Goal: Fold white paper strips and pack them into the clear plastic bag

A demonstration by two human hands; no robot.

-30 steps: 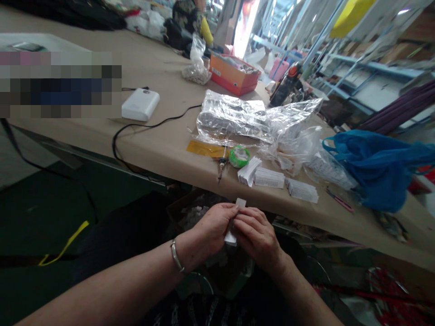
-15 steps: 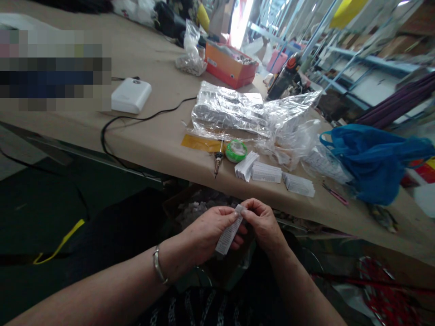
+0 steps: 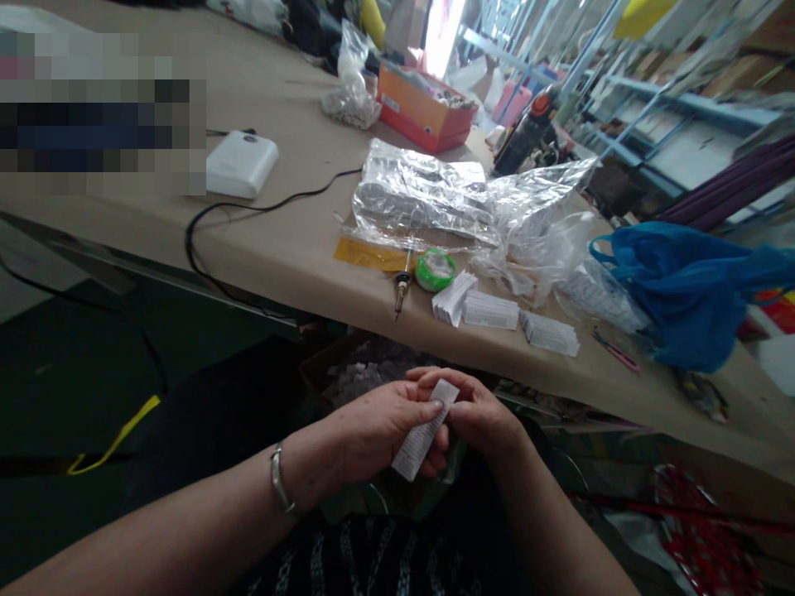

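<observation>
A narrow white printed label [image 3: 420,440], perhaps a small stack of them, is gripped by my left hand [image 3: 388,422], the thumb pressed on its face and the fingers curled beneath. My right hand [image 3: 481,411] is closed round the label's upper end, thumb at its edge and fingers behind; those fingertips are partly hidden. Under my hands, an open box [image 3: 314,377] holds many small whitish scraps. On the table edge above lie fanned stacks of printed labels [image 3: 490,310], beside a green tape roll [image 3: 435,271] and a soldering iron [image 3: 402,285].
Clear plastic bags [image 3: 428,194] lie behind the labels. A blue cloth bag [image 3: 674,290] and pink-handled scissors [image 3: 616,352] are at the right. Further back are an orange box [image 3: 422,108] and a white power bank [image 3: 242,164]; a black cable [image 3: 267,217] crosses the table.
My right fingers have shifted from pinching the label's top end to lying behind it. More of the label's upper end shows, and my left thumb sits lower along it.
</observation>
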